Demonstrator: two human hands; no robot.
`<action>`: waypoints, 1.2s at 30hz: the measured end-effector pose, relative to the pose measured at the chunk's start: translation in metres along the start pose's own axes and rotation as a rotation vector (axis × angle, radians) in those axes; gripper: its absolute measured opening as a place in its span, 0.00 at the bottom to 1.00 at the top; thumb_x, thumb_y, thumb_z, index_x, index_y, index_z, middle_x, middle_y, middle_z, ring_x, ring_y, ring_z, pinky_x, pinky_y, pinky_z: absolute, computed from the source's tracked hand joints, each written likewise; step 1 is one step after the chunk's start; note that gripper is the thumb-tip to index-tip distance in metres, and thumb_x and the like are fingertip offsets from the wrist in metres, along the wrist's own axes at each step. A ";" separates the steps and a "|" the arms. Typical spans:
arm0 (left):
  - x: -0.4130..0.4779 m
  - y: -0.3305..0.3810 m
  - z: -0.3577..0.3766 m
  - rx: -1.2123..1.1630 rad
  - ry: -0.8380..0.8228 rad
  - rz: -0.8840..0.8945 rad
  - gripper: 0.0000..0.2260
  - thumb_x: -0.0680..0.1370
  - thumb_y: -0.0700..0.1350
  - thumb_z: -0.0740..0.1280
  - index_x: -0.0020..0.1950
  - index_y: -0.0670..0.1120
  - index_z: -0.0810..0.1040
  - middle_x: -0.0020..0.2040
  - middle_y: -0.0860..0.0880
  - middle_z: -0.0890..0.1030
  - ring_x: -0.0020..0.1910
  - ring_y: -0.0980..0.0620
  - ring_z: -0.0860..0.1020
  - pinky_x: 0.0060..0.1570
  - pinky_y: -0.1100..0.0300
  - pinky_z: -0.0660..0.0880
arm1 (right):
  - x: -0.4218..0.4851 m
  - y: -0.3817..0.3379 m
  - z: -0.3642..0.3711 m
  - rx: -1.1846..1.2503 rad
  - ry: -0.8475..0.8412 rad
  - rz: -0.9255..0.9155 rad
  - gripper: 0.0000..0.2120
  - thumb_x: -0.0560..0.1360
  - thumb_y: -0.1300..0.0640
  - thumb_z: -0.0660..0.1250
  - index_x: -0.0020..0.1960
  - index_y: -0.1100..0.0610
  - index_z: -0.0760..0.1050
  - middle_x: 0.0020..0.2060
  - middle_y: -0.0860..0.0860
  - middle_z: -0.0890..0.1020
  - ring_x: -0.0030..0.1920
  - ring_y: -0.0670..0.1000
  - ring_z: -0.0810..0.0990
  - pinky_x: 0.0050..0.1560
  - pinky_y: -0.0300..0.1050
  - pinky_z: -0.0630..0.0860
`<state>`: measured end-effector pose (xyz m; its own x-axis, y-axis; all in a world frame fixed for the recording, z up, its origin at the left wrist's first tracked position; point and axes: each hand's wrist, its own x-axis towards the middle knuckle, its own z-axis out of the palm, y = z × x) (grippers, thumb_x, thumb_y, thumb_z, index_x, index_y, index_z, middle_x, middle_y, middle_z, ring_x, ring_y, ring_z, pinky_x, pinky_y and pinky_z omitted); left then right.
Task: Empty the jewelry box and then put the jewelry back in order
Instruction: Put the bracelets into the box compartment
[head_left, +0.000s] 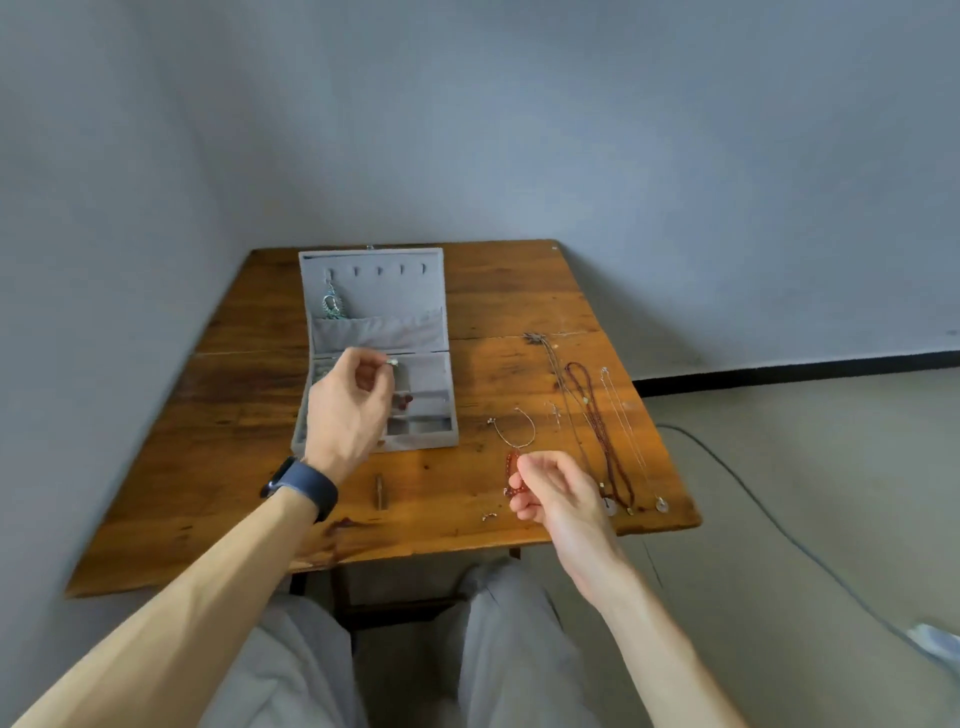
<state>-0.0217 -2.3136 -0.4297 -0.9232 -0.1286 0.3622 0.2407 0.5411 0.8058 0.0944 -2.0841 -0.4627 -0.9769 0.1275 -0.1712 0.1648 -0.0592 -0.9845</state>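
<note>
The left grip pinches a small silvery piece over the open grey velvet box, left of centre. The right grip clasps a red bead bracelet, lower centre. Necklaces lie stretched on the surface to its right.

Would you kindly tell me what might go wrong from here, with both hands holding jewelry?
1. The small silver piece pinched in the left hand above the jewelry box could slip into a wrong compartment.
2. The right hand, gripping the red bead bracelet, is close to the necklaces whose pendants lie near the table edge; a brush might tangle them or knock them off.
</note>
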 end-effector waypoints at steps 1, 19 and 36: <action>-0.006 -0.009 -0.012 0.000 0.023 -0.017 0.02 0.80 0.49 0.67 0.50 0.52 0.78 0.42 0.58 0.81 0.42 0.68 0.78 0.36 0.76 0.70 | 0.003 -0.008 0.004 -0.043 -0.009 -0.023 0.07 0.80 0.52 0.69 0.56 0.53 0.77 0.41 0.48 0.85 0.40 0.47 0.83 0.43 0.38 0.80; -0.049 -0.103 -0.067 0.438 0.120 -0.234 0.05 0.82 0.43 0.62 0.52 0.47 0.77 0.49 0.48 0.81 0.52 0.49 0.77 0.51 0.54 0.75 | 0.132 -0.053 0.099 -0.425 -0.059 -0.128 0.03 0.80 0.58 0.67 0.53 0.53 0.77 0.44 0.49 0.85 0.38 0.44 0.83 0.40 0.40 0.79; -0.048 -0.110 -0.066 0.499 0.116 -0.237 0.07 0.82 0.45 0.60 0.57 0.49 0.77 0.55 0.51 0.79 0.57 0.52 0.74 0.59 0.59 0.68 | 0.203 -0.033 0.113 -1.349 -0.029 -0.362 0.08 0.78 0.54 0.69 0.54 0.52 0.84 0.52 0.54 0.82 0.55 0.58 0.80 0.54 0.47 0.77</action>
<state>0.0160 -2.4216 -0.5046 -0.8892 -0.3698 0.2696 -0.1664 0.8100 0.5623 -0.1243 -2.1681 -0.4611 -0.9925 -0.0907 0.0814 -0.1085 0.9616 -0.2522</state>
